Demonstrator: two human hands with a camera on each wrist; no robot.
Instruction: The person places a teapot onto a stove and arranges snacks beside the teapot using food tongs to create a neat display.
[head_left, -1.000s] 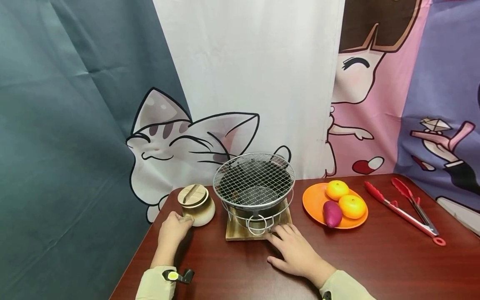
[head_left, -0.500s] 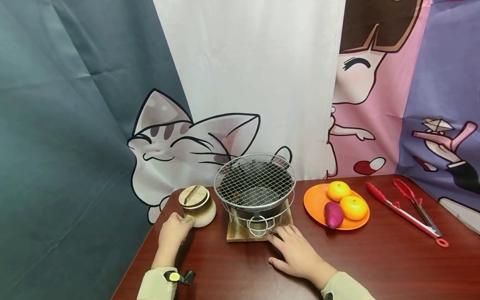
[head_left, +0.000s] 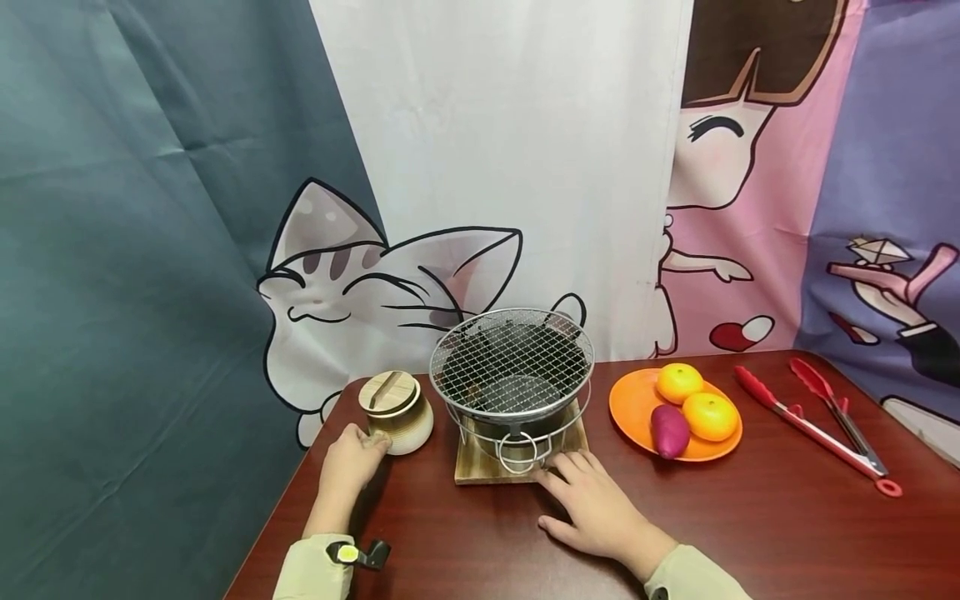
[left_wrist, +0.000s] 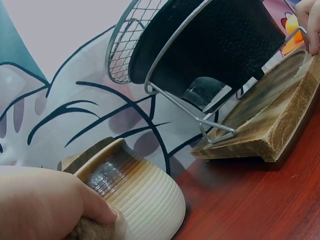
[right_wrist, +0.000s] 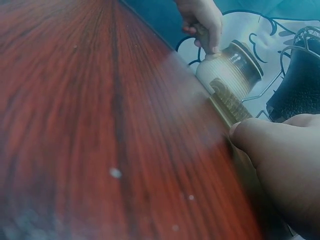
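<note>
The left hand (left_wrist: 50,205) gripped the stubby brown handle (left_wrist: 92,230) of a ribbed pot (left_wrist: 150,195), cream below and glazed brown near its rim. Beyond it, a black grill bowl (left_wrist: 215,40), with wire mesh (left_wrist: 120,57) at its mouth, sat in a metal stand (left_wrist: 204,125) on a wooden board (left_wrist: 265,127). The right hand's fingers (left_wrist: 312,30) touched the board's edge at upper right. Red-brown tabletop (left_wrist: 240,200) stretched beneath; a cartoon-printed cloth (left_wrist: 55,115) hung behind.

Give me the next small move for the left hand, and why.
Probably lift the lidded pot slightly by its side handle: the left hand pinches that handle, and the pot stands upright on the table; the right hand touches the wooden base under the grill.
</note>
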